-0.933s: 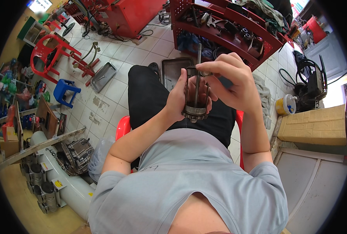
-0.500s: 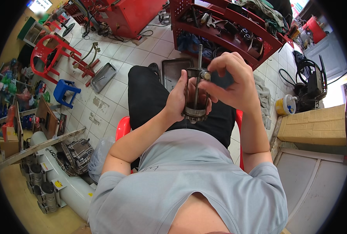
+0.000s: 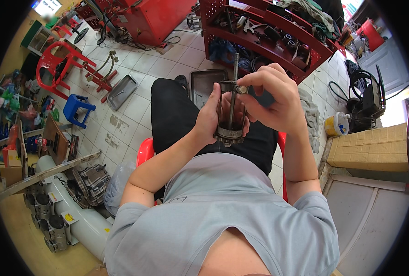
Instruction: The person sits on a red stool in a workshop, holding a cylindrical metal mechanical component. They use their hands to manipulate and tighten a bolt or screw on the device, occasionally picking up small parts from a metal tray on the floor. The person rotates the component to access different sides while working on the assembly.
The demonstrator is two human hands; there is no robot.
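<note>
My left hand point(image 3: 207, 120) wraps round a dark metal assembly point(image 3: 230, 135) above my lap, its thumb pointing up along the side. The assembly has a ring-shaped lower end with a notched rim, and a long thin rod point(image 3: 235, 69) stands up out of its middle. Near the top a crosspiece carries a shiny round bolt head point(image 3: 242, 90) on its right side. My right hand point(image 3: 278, 99) has index finger and thumb closed about this bolt head. Part of the assembly is hidden behind my left fingers.
Beyond my knees stand a grey metal tray point(image 3: 200, 89) and a red tool trolley point(image 3: 264, 39) full of tools and parts. To the left are another tray point(image 3: 121, 93), a blue stool point(image 3: 79, 110) and a red chair point(image 3: 52, 64). A white bucket point(image 3: 337, 124) stands at the right.
My right index finger and thumb have come in from the right and closed on the bolt head. The left hand and assembly have hardly moved.
</note>
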